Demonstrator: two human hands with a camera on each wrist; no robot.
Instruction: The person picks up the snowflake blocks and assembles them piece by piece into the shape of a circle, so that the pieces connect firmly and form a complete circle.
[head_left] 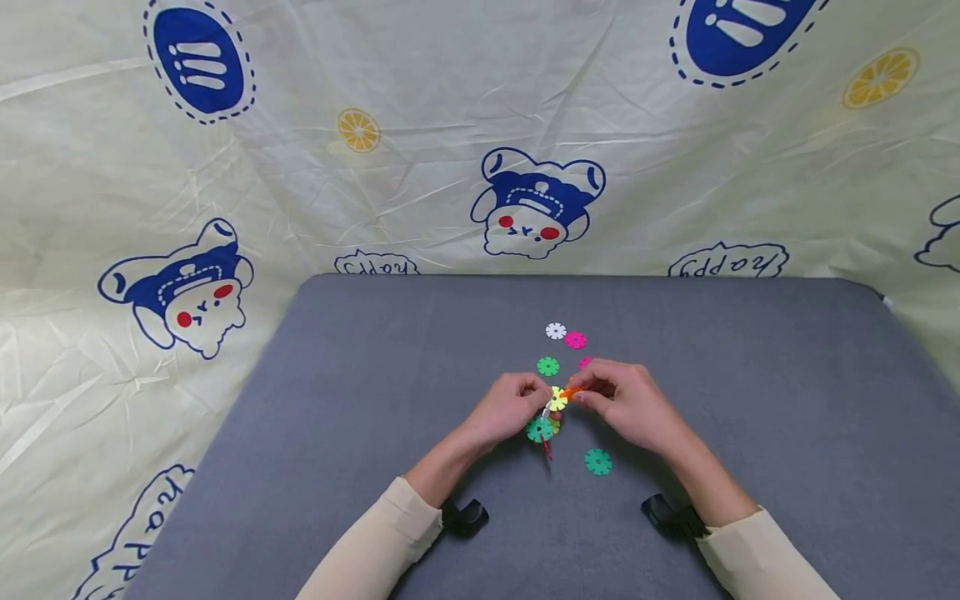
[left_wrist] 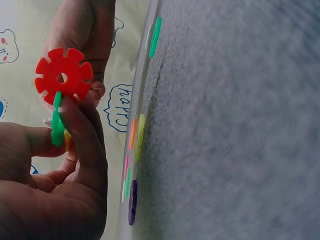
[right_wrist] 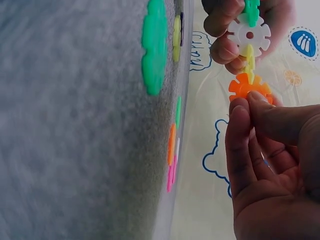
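Above the table, a small chain of notched plastic interlocking discs spans both hands. My left hand (head_left: 516, 407) pinches the chain around its green disc (left_wrist: 57, 120) and white disc (right_wrist: 249, 35). A red disc (left_wrist: 63, 75) sticks out from the green one, toward me in the head view. Beyond the white disc comes a yellow disc (head_left: 557, 399), standing edge-on in the right wrist view. Between thumb and index finger, my right hand (head_left: 628, 403) pinches an orange disc (right_wrist: 245, 86) at the yellow disc's edge. Whether their slots are fully interlocked, I cannot tell.
On the grey table (head_left: 390, 400), loose discs lie around the hands: white (head_left: 556, 331), pink (head_left: 575, 340) and green (head_left: 548, 367) farther back, a teal-green one (head_left: 597, 462) nearer. A purple disc (left_wrist: 132, 202) shows in the left wrist view. A printed cloth (head_left: 420, 192) hangs behind.
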